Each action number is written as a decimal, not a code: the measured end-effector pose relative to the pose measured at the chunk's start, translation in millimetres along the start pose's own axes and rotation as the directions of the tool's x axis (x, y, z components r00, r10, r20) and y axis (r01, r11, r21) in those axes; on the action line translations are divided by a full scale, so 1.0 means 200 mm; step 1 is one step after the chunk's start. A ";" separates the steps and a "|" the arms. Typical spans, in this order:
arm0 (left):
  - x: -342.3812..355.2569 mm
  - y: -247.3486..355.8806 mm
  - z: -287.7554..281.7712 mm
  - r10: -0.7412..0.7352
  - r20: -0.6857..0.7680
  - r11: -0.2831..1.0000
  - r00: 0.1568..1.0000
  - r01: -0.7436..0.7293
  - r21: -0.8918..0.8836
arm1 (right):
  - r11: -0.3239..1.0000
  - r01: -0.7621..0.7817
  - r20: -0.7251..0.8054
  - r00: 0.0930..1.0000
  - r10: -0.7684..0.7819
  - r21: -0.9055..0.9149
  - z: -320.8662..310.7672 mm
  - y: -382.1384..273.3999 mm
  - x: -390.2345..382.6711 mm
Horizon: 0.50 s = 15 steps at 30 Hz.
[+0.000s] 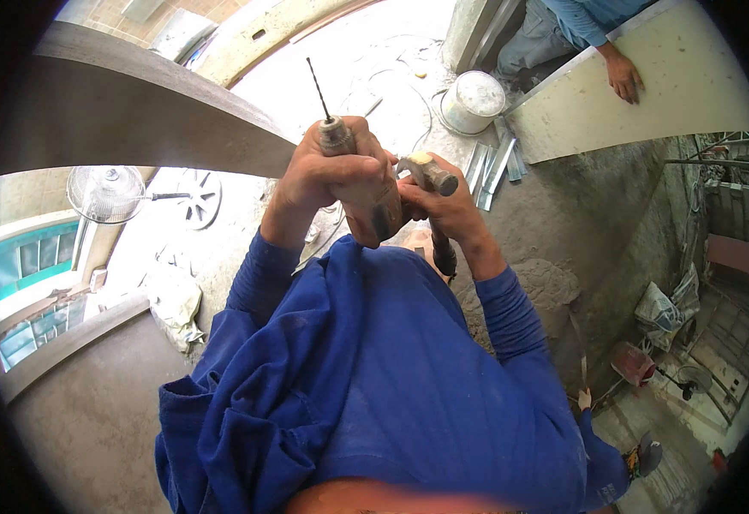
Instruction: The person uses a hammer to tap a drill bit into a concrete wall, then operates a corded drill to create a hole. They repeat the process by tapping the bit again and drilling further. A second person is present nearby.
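Observation:
My left hand (321, 176) is closed around a power drill (371, 206), which points up and away from me. A long thin drill bit (316, 88) sticks out of its chuck. My right hand (456, 212) grips a hammer (434, 175) with a worn metal head, held right beside the drill's body. The hammer's dark handle hangs down below my fingers. Both hands are close together in front of my blue-clothed chest, and parts of the drill are hidden by my fingers.
At the upper right, a person's hand (624, 79) rests on a pale panel (554, 120). A white bucket (474, 103) and metal channels (498, 171) stand ahead. To the left are a fan (109, 193), a grey beam (160, 116) and a pale sack (175, 300).

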<state>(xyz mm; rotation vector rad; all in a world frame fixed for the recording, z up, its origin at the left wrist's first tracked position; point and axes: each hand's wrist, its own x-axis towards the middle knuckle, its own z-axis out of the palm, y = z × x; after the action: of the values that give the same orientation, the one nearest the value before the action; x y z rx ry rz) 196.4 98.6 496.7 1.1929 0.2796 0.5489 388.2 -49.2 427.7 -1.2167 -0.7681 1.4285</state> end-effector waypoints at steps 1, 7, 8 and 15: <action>0.00 0.00 0.02 -0.009 0.010 1.000 1.000 0.009 0.028 | 0.998 0.022 -0.021 1.000 -0.023 -0.057 0.00 0.01 0.01; 0.03 -0.03 0.01 -0.060 -0.074 0.994 0.995 0.053 -0.098 | 0.978 0.082 -0.030 0.996 -0.089 -0.190 -0.06 0.03 -0.03; 0.04 -0.04 0.00 -0.049 -0.104 0.986 0.993 0.032 -0.161 | 0.975 0.086 -0.008 0.996 -0.090 -0.206 -0.09 0.02 -0.06; 0.08 -0.05 0.00 -0.014 -0.132 0.956 0.991 -0.025 -0.293 | 0.785 0.376 0.206 0.927 -0.315 -0.493 -0.19 -0.02 -0.15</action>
<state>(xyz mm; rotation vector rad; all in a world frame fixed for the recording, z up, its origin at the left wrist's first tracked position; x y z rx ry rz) 212.0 105.2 488.9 0.8699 0.2961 0.6521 424.1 -82.6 429.5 -1.3141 -1.4558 1.0085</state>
